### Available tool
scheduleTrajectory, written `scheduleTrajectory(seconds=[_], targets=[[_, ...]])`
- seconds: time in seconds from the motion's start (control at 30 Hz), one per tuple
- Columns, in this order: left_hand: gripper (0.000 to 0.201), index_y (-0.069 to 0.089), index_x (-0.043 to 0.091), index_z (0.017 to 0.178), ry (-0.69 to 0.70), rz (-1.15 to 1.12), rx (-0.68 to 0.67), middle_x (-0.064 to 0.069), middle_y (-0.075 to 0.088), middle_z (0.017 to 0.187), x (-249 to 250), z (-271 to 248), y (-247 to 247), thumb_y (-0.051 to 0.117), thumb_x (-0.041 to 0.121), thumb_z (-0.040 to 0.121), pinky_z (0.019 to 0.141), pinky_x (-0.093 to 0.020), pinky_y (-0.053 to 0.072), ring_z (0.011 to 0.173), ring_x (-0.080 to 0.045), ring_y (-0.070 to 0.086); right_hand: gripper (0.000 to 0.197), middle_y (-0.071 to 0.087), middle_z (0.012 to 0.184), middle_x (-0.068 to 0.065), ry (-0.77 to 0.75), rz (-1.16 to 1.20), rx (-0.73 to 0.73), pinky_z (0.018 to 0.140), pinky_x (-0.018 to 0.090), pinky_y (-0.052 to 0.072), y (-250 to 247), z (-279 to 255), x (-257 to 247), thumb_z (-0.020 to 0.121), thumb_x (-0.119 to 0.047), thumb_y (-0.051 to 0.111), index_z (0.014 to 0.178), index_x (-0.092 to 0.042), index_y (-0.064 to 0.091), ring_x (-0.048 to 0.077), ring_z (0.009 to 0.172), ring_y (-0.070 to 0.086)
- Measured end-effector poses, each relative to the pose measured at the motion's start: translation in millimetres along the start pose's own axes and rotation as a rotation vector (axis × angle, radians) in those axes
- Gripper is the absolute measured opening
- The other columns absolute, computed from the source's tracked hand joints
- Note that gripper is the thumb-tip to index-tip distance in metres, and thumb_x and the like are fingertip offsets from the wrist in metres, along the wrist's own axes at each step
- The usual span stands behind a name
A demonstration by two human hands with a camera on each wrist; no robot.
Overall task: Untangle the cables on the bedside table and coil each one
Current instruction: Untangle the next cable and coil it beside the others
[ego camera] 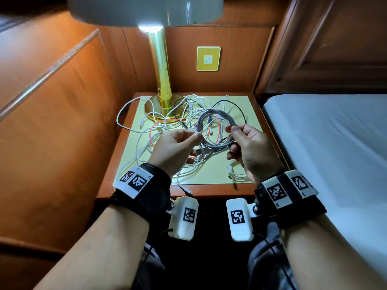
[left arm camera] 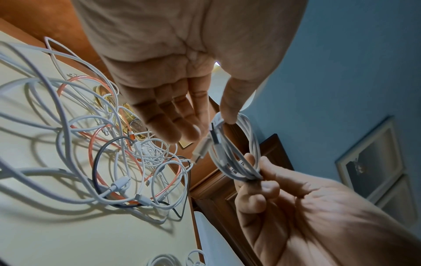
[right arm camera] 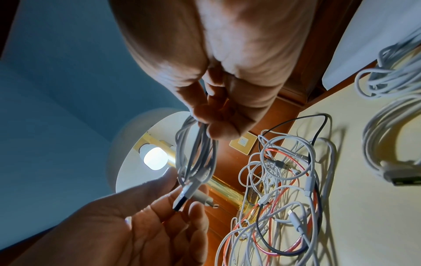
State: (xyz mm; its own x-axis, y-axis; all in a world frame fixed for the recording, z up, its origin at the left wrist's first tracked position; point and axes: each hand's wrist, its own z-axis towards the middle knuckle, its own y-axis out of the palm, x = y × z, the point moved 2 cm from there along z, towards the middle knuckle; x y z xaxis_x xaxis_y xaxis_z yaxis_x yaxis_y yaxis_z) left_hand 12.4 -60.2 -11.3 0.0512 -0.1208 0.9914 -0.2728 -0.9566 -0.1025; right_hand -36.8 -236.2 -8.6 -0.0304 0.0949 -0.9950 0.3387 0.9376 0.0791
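Note:
Above the bedside table (ego camera: 211, 190) both hands hold up a coiled white cable (ego camera: 215, 111). My right hand (ego camera: 234, 132) pinches the bundled loops at their right side between thumb and fingers. My left hand (ego camera: 195, 137) pinches the left side, where the coil's USB plug (ego camera: 202, 151) sticks out. The left wrist view shows the coil (left arm camera: 252, 140) with my left thumb on its top and my right hand (left arm camera: 262, 172) gripping below. In the right wrist view the coil (right arm camera: 196, 158) hangs from my right hand (right arm camera: 205, 122). A tangle of white, orange-red and black cables (ego camera: 188, 114) lies on the table.
A second coiled white cable (ego camera: 236, 172) lies at the table's front right. The brass lamp base (ego camera: 159, 109) stands at the back left with cables round it, its shade (ego camera: 146, 9) overhead. A bed (ego camera: 335, 143) is on the right and wood panelling (ego camera: 62, 101) on the left.

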Motion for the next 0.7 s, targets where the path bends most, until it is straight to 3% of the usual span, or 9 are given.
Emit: scheduleTrajectory(seconds=[0.17,0.33,0.47,0.63,0.7], targets=[[0.009,0.072,0.012,0.092,0.01,-0.001,-0.027,-0.009,0.069,0.083,-1.3,0.4,3.0,0.067,0.019,0.095,0.059,-0.03,0.053,0.065,-0.014,0.061,0.018,0.053,0.063,-0.003,-0.016,-0.025,0.011,0.052,0.028,0.047,-2.1,1.7,1.9,0.103,-0.021,0.053,0.097,-0.012,0.068,0.007,0.051,0.048],[0.011,0.07,0.008,0.092,-0.005,0.005,0.0,-0.002,0.066,0.076,-2.0,2.3,4.5,0.067,0.018,0.094,0.06,-0.031,0.053,0.062,-0.011,0.059,0.018,0.063,0.074,-0.003,-0.079,-0.191,0.024,0.057,0.034,0.048,-7.6,2.6,4.5,0.1,-0.028,0.059,0.096,-0.017,0.071,0.012,0.058,0.053],[0.012,0.069,0.005,0.093,-0.019,-0.02,0.004,-0.004,0.065,0.078,0.0,2.1,8.2,0.067,0.017,0.094,0.057,-0.028,0.052,0.061,-0.011,0.057,0.021,0.066,0.075,-0.005,-0.085,-0.255,0.025,0.059,0.036,0.05,-13.3,2.8,6.1,0.096,-0.037,0.064,0.092,-0.019,0.072,0.013,0.063,0.059],[0.014,0.069,0.007,0.09,-0.038,-0.035,0.005,-0.006,0.069,0.082,1.1,2.5,13.9,0.069,0.021,0.093,0.057,-0.029,0.052,0.065,-0.013,0.06,0.005,0.068,0.084,-0.001,-0.074,-0.256,0.024,0.062,0.037,0.053,-18.6,0.7,6.3,0.096,-0.032,0.064,0.097,-0.028,0.066,0.016,0.069,0.067],[0.014,0.068,0.01,0.087,-0.042,-0.01,0.012,-0.005,0.068,0.079,0.9,3.2,16.0,0.069,0.023,0.093,0.057,-0.028,0.051,0.068,-0.016,0.06,0.007,0.069,0.085,0.001,-0.066,-0.258,0.034,0.063,0.037,0.053,-20.9,0.6,6.9,0.094,-0.031,0.067,0.1,-0.027,0.064,0.016,0.069,0.069]])
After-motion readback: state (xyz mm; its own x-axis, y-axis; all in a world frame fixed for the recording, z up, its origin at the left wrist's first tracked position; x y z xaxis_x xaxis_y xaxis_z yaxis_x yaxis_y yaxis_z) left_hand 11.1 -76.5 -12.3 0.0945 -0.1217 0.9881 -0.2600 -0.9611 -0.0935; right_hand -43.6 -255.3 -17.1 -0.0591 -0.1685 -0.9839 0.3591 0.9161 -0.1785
